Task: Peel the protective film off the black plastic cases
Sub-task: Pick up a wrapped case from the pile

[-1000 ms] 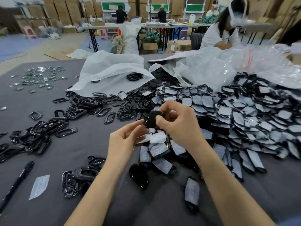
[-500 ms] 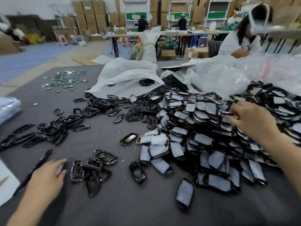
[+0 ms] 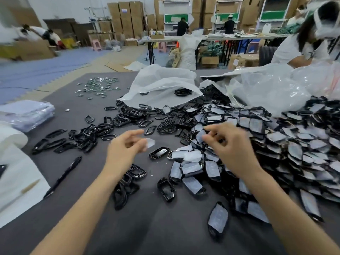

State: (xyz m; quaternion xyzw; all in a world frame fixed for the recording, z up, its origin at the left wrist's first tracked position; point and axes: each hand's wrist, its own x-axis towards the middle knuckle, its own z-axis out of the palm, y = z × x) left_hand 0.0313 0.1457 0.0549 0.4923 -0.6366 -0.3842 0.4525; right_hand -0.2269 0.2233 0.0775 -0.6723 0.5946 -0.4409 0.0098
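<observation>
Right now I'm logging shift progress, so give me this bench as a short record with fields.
Left hand: over the grey mat, pale film scrap at its fingertips; grip too blurred to tell
Right hand: fingers curled at the heap's near edge; hold unclear
Cases with film: large heap, right side
Bare cases: scattered, left and centre
Pen: on the mat, left of the left forearm

Two bare arms, uncovered from wrist down to the lower edge of view: left forearm (image 3: 88, 203) and right forearm (image 3: 287, 205), both slim and smooth. Left hand (image 3: 123, 150) and right hand (image 3: 233, 150) likewise bare, with slender fingers (image 3: 134, 133). Tips smeared by motion blur, nails not discernible.
</observation>
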